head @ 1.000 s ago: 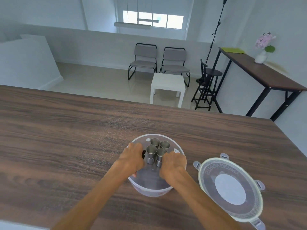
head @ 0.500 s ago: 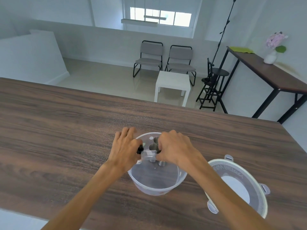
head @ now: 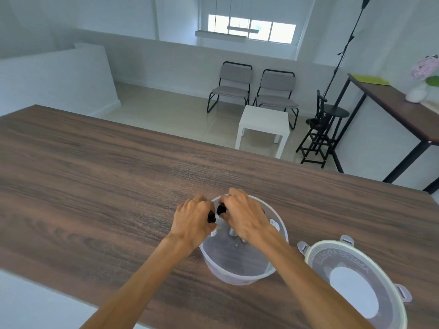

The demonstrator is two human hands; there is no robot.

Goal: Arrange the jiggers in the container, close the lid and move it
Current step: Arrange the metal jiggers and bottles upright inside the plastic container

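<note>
A clear round plastic container stands on the wooden table near its front edge. Steel jiggers stand upright inside it at the far side, mostly hidden under my right hand, whose fingers curl down over them. My left hand sits at the container's far-left rim, fingers curled outside the wall and its black-tipped thumb over the rim. Both thumbs nearly touch. The round clear lid, with a white centre and clip tabs, lies flat on the table to the right of the container.
The dark wooden table spreads far to the left and beyond the container. Its front edge runs close under my forearms. Past the table are two chairs, a white side table, a black stool and a long side table with a vase.
Both hands moved from the container's near side over its far-left part. The jiggers, plainly visible a second ago, are now covered by my right hand. The lid has not moved.
</note>
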